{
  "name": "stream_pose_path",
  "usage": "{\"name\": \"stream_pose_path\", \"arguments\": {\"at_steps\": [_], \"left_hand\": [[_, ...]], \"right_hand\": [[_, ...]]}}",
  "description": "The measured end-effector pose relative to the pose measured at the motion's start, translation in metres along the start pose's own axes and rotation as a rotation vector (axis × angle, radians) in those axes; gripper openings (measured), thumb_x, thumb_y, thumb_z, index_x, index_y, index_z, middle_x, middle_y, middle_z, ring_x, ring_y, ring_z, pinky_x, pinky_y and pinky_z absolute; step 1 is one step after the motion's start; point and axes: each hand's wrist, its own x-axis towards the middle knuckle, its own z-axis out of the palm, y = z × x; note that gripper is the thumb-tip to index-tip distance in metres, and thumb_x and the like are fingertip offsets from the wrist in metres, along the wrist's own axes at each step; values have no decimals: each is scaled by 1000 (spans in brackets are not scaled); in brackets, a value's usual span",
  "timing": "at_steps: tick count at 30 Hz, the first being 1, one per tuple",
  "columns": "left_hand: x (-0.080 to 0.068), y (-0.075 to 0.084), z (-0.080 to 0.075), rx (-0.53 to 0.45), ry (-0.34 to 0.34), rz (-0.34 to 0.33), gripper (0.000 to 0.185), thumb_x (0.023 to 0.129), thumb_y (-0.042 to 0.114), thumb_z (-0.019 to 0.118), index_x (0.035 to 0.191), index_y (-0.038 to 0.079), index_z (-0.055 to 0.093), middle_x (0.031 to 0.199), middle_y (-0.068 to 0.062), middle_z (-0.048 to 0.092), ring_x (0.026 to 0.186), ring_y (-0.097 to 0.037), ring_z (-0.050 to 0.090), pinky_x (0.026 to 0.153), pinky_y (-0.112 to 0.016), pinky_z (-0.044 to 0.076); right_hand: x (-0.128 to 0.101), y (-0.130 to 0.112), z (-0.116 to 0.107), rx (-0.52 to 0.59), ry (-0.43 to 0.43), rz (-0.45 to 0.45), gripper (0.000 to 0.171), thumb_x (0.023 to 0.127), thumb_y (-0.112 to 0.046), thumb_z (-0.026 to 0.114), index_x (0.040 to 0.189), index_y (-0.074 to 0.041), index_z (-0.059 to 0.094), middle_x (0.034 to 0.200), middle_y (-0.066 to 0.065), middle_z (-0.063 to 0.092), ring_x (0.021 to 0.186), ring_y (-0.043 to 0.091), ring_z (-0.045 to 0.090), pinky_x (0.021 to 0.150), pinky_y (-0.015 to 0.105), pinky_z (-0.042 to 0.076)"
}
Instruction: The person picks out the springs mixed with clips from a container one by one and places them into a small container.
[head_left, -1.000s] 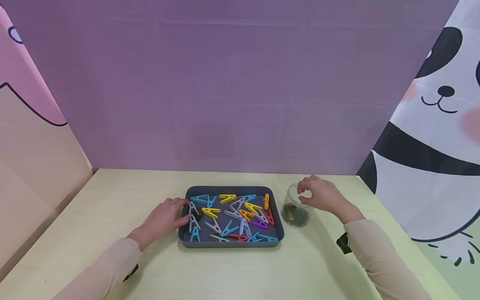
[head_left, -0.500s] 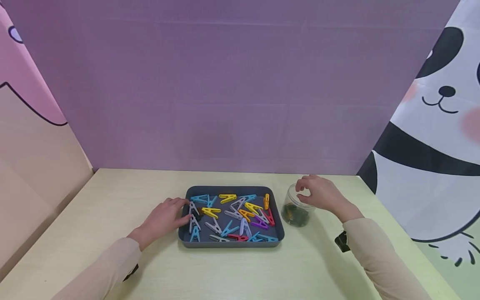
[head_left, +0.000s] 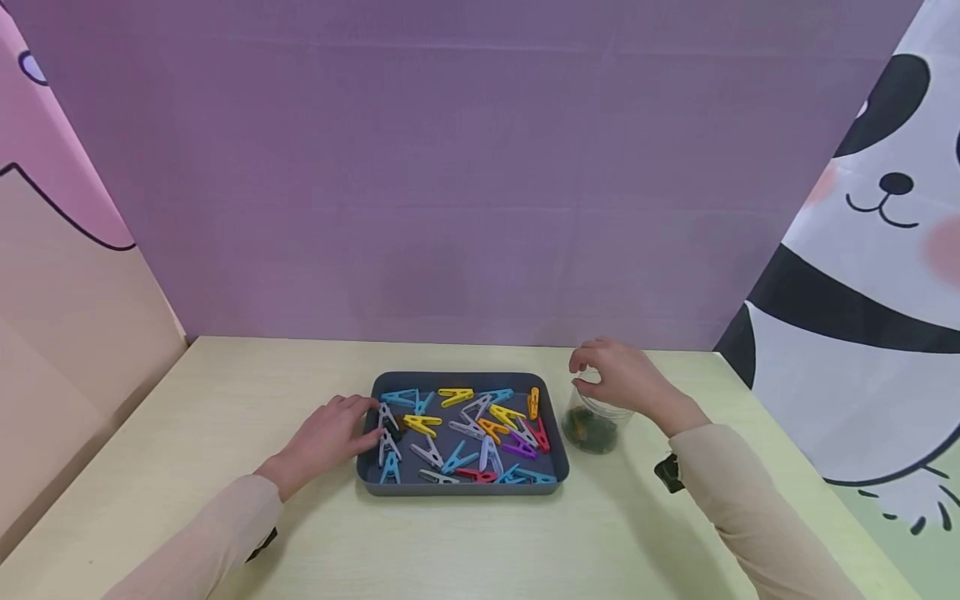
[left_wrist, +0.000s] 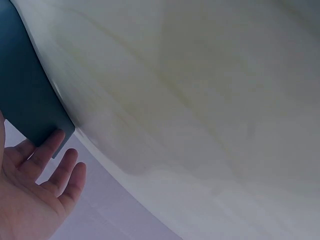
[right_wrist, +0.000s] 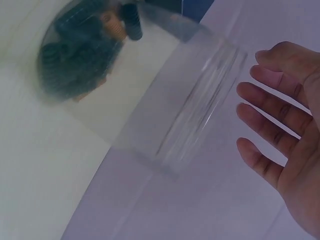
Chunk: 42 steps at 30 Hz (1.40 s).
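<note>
My left hand [head_left: 330, 433] is at the left end of a dark grey tray [head_left: 461, 490], thumb over the rim. In the left wrist view, a finger touches the outer wall of the tray [left_wrist: 30, 80]; the thumb is hidden. Several plastic clothespins [head_left: 457, 457] in blue, yellow, grey, orange, red and purple lie in the tray. My right hand [head_left: 626, 379] hovers over the mouth of a clear jar [head_left: 592, 429], fingers loosely bent, nothing visible between them. The right wrist view shows dark green ribbed pieces [right_wrist: 80, 55] and some orange-brown ones at the jar's bottom.
The tray and jar stand side by side on a pale wooden table [head_left: 450, 542]. A purple cloth backdrop [head_left: 465, 183] rises behind the table's far edge. Printed panels flank it, a panda [head_left: 862, 275] on the right.
My right hand has shifted left and slightly away from me, across the jar's mouth. The left hand, tray and jar have stayed put.
</note>
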Motion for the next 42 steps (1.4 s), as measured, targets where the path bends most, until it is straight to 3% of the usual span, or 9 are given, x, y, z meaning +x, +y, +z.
{"name": "stream_pose_path", "arguments": {"at_steps": [13, 20, 30, 42], "left_hand": [[1, -3, 2, 1, 6, 12, 46, 85, 39, 60, 119, 8, 56, 120, -10, 59, 108, -29, 54, 93, -45, 45], [1, -2, 2, -2, 2, 4, 46, 84, 38, 60, 120, 9, 56, 120, -10, 59, 108, -29, 54, 93, -45, 45], [0, 1, -2, -2, -3, -7, 46, 84, 38, 61, 119, 9, 56, 120, -11, 60, 107, -29, 54, 93, -45, 45], [0, 0, -1, -1, 6, 1, 47, 84, 38, 61, 120, 9, 56, 119, -10, 60, 108, -29, 54, 93, -45, 45]], "right_hand": [[29, -33, 14, -43, -110, -105, 16, 76, -21, 71, 89, -14, 66, 84, -3, 63, 78, 15, 55, 69, 33, 50], [42, -55, 25, -8, -185, -111, 18, 77, -24, 70, 92, -17, 66, 89, -3, 64, 81, 13, 54, 71, 31, 49], [57, -85, 39, -36, -190, -227, 23, 76, -27, 72, 97, -18, 65, 92, -2, 64, 85, 14, 54, 75, 31, 51], [76, -112, 51, -41, -228, -279, 27, 79, -28, 69, 104, -17, 65, 100, -4, 65, 94, 14, 55, 85, 35, 49]]}}
